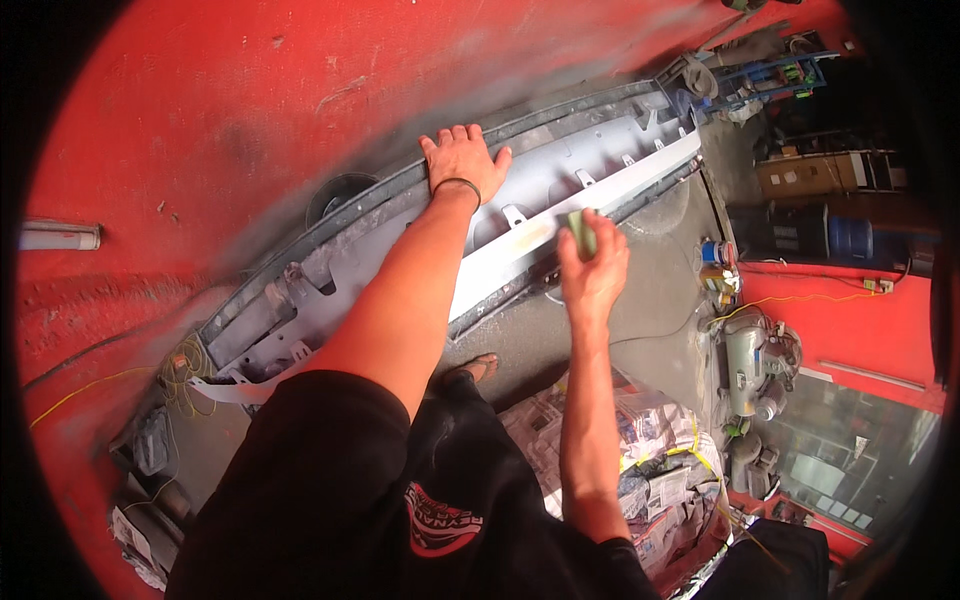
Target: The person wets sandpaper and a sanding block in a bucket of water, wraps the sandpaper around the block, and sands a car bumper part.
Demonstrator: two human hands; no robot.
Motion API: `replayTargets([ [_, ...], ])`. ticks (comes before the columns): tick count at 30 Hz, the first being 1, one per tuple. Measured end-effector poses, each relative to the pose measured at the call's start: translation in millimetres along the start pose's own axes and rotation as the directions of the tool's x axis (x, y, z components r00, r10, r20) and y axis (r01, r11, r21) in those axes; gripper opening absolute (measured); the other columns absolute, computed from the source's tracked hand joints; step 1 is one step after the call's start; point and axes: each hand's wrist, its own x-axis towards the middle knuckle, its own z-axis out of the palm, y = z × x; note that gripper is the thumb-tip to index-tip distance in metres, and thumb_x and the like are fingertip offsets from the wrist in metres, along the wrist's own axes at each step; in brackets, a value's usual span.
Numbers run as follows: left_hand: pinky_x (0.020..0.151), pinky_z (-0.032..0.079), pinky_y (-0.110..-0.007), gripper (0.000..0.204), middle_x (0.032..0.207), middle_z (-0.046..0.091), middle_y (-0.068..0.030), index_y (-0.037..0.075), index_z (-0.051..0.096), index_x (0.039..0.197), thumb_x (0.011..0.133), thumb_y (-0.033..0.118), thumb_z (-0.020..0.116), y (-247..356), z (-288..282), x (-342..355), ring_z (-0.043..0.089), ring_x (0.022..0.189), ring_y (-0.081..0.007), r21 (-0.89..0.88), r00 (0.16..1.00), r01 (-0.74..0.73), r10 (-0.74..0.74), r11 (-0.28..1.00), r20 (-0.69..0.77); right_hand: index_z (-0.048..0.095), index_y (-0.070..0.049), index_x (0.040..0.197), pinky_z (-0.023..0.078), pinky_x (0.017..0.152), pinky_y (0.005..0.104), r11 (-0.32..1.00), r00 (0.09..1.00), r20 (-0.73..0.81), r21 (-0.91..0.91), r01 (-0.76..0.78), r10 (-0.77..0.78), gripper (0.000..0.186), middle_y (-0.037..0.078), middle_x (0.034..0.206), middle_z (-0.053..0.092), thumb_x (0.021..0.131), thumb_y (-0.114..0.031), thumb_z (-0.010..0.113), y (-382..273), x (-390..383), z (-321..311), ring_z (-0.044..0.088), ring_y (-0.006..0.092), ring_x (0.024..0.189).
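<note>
A long car bumper (pixel 520 243), whitish grey with clip tabs along one edge, lies slantwise on a dark support in front of me. My left hand (pixel 466 163) rests on its far dark edge, fingers stretched and spread, with nothing in them. A small green sanding pad (pixel 581 233) is pinched in my right hand (pixel 597 262), at the near white face of the bumper. Part of the pad is hidden by the fingers, and the right hand is slightly blurred. Near the middle of the white strip shows a yellowish patch (pixel 505 240).
A red wall (pixel 220 130) rises just beyond the bumper. Beside my right forearm stands something wrapped in newspaper (pixel 650 425) with yellow tape. An air compressor tank (pixel 745 365), cables and a cardboard box (pixel 808 174) are at the right. A coiled yellow cord (pixel 187 368) lies at the left.
</note>
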Motion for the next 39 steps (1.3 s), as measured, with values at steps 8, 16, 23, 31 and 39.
replayTargets([
  [8,0.118,0.040,-0.063,0.071,0.144,0.070,-0.0170,0.005,0.065,0.143,0.108,0.066,0.052,-7,3,1,0.063,0.138,-0.0336,0.025,1.000,0.006,-0.005,1.000,-0.015,0.074,-0.009,0.138,0.054,0.099,0.0515,0.947,0.928,0.189,0.101,0.305,-0.320,0.049,0.017,0.129,0.074,0.093,-0.021,0.087,-39,-24,5,0.068,0.0389,0.110],
  [16,0.108,0.047,-0.055,0.069,0.136,0.074,-0.0189,0.004,0.067,0.136,0.109,0.066,0.051,-4,9,2,0.069,0.130,-0.0323,0.010,1.000,0.019,-0.019,1.000,-0.001,0.074,-0.008,0.137,0.053,0.101,0.0517,0.954,0.953,0.108,0.135,0.268,-0.283,0.051,0.020,0.126,0.072,0.091,-0.023,0.089,-57,-37,20,0.066,0.0397,0.115],
  [23,0.112,0.045,-0.058,0.067,0.137,0.073,-0.0197,0.004,0.066,0.139,0.112,0.062,0.048,3,13,5,0.069,0.130,-0.0348,0.004,1.000,0.004,-0.004,1.000,0.022,0.072,-0.004,0.131,0.054,0.091,0.0549,0.993,0.993,0.023,-0.025,0.118,-0.117,0.044,0.020,0.116,0.074,0.093,-0.020,0.086,-10,8,29,0.065,0.0416,0.105],
  [31,0.111,0.046,-0.061,0.060,0.136,0.074,-0.0187,0.005,0.067,0.134,0.111,0.057,0.049,1,7,7,0.069,0.131,-0.0359,-0.021,1.000,-0.018,0.018,1.000,-0.004,0.076,-0.006,0.131,0.054,0.092,0.0536,0.991,0.992,0.056,-0.055,0.118,-0.115,0.043,0.022,0.124,0.072,0.092,-0.022,0.083,-2,18,25,0.066,0.0406,0.106],
  [39,0.111,0.045,-0.058,0.061,0.135,0.074,-0.0175,0.006,0.068,0.136,0.111,0.057,0.049,-4,14,9,0.069,0.130,-0.0335,-0.001,1.000,-0.011,0.011,1.000,0.007,0.076,-0.006,0.128,0.053,0.096,0.0534,0.980,0.969,0.150,0.037,0.196,-0.199,0.038,0.021,0.124,0.072,0.093,-0.021,0.080,-21,12,19,0.066,0.0409,0.108],
])
